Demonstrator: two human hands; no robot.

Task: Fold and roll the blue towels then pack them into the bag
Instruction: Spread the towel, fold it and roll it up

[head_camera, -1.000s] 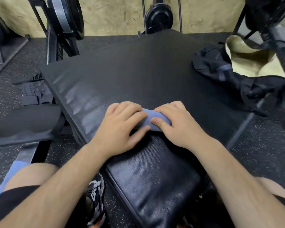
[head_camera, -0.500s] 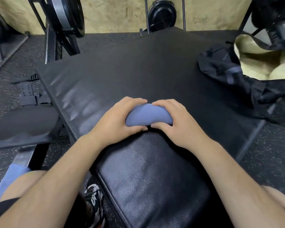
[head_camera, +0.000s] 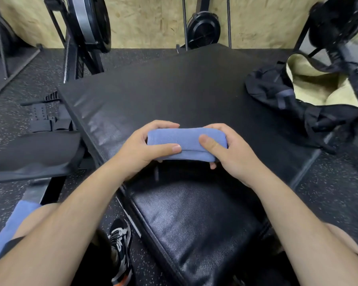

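Observation:
A rolled blue towel is held just above the black padded mat, lying crosswise in front of me. My left hand grips its left end, thumb across the front. My right hand grips its right end, thumb pressed on the seam. The black bag with a cream lining stands open at the far right of the mat, apart from both hands. Another blue towel lies over my left thigh at the lower left.
A black bench pad sits under my arms. A padded seat and straps lie on the floor to the left. Gym machines and weight plates stand along the back wall.
Both hands have lifted the rolled towel off the mat and turned it, so the full roll now shows between them. The view has shifted slightly.

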